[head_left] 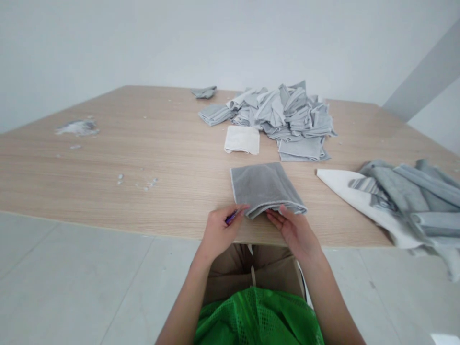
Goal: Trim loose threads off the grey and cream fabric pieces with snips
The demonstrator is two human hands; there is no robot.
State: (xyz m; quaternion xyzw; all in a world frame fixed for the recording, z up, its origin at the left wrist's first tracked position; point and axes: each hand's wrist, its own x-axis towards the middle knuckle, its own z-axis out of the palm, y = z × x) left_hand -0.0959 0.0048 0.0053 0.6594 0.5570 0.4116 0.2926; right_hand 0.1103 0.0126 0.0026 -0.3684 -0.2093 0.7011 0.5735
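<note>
A folded grey cloth [264, 187] lies near the front edge of the wooden table [143, 158]. My left hand [219, 232] is closed on a small purple object [231, 218] and touches the cloth's near left corner. My right hand [296, 232] has its fingers stretched out, fingertips at the cloth's near edge, palm partly up. Both hands sit at the table's front edge.
A heap of folded grey cloths [283, 115] lies at the back, a white folded cloth [242, 140] before it. Loose grey cloths on a white sheet [406, 201] lie at the right. Lint scraps [77, 128] lie at the left. A green mesh garment [258, 316] is below.
</note>
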